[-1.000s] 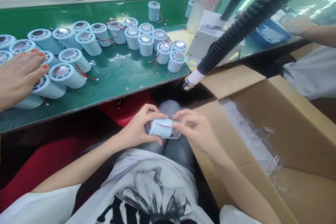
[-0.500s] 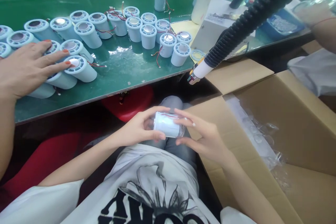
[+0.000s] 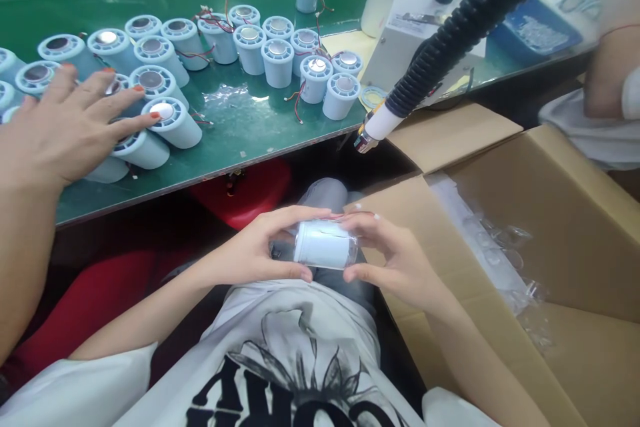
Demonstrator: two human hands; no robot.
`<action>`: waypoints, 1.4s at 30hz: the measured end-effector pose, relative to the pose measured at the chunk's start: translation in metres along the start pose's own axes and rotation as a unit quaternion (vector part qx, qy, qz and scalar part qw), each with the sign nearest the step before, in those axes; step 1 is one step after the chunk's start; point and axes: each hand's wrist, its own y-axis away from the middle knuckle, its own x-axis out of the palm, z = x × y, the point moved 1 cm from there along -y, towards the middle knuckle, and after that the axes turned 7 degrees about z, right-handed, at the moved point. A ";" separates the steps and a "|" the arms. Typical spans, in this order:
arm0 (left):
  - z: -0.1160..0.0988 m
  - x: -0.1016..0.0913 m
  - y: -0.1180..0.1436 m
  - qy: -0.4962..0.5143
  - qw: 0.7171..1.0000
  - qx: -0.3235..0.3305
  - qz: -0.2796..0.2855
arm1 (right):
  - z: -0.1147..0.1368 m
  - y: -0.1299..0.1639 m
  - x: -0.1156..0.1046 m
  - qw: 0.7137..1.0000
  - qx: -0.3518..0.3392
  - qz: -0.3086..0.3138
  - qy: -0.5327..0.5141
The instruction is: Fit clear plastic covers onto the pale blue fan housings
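Two hands hold one pale blue cylinder (image 3: pixel 324 244) over the lap: left hand (image 3: pixel 260 250) and right hand (image 3: pixel 395 260), fingers curled around its ends. It seems wrapped in clear film, though that is hard to tell. The shirt print (image 3: pixel 280 393) cannot be read whole. A cardboard box (image 3: pixel 565 213) at right holds clear plastic bags (image 3: pixel 500 247). More cylinders (image 3: pixel 280 60) stand along the green table (image 3: pixel 235 140) near its front edge, where another person's hand (image 3: pixel 65 127) rests on some.

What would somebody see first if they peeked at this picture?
Probably the pale blue cylinder held over the lap between the left hand and right hand. Next, the crowd of similar cylinders on the green table, where another person's hand rests on some, and the thick black hose hanging over the open cardboard box.
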 end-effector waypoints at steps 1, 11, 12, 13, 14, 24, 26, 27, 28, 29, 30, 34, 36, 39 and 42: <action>0.000 0.000 0.000 -0.008 1.000 0.002 0.000 | 0.001 0.000 0.000 1.000 0.008 0.001 -0.010; 0.002 0.000 0.001 -0.072 0.997 0.025 0.018 | 0.001 0.004 0.000 0.983 0.102 0.006 -0.151; 0.002 0.000 0.002 -0.073 0.997 0.024 0.020 | 0.001 0.003 0.000 0.980 0.113 0.006 -0.163; 0.002 0.000 0.002 -0.073 0.997 0.023 0.021 | 0.002 0.003 0.000 0.977 0.122 0.006 -0.172; 0.002 0.000 0.002 -0.073 0.997 0.022 0.021 | 0.002 0.002 0.000 0.976 0.130 0.005 -0.176; 0.001 -0.001 0.003 -0.075 0.996 0.034 0.020 | -0.008 -0.003 0.006 0.950 0.175 0.018 -0.257; 0.002 -0.001 0.003 -0.076 0.996 0.037 0.021 | -0.009 -0.004 0.009 0.941 0.198 0.025 -0.273; 0.002 -0.001 0.003 -0.077 0.996 0.038 0.021 | -0.009 -0.004 0.010 0.937 0.211 0.026 -0.279; 0.003 -0.001 0.004 -0.077 0.996 0.039 0.021 | -0.009 -0.004 0.011 0.933 0.223 0.025 -0.283; 0.003 -0.001 0.004 -0.075 0.996 0.041 0.021 | -0.008 -0.004 0.012 0.929 0.233 0.023 -0.287; 0.003 -0.001 0.004 -0.073 0.996 0.044 0.021 | -0.008 -0.005 0.012 0.925 0.242 0.022 -0.291; 0.005 -0.001 0.004 -0.060 0.996 0.056 0.025 | -0.009 -0.007 0.015 0.908 0.264 0.045 -0.324; 0.006 -0.001 0.004 -0.053 0.996 0.062 0.028 | -0.011 -0.008 0.016 0.897 0.272 0.064 -0.343; 0.006 -0.002 0.004 -0.048 0.996 0.067 0.028 | -0.012 -0.008 0.016 0.877 0.294 0.084 -0.371; 0.006 -0.002 0.002 -0.051 0.996 0.069 0.024 | -0.010 -0.010 0.017 0.851 0.335 0.095 -0.393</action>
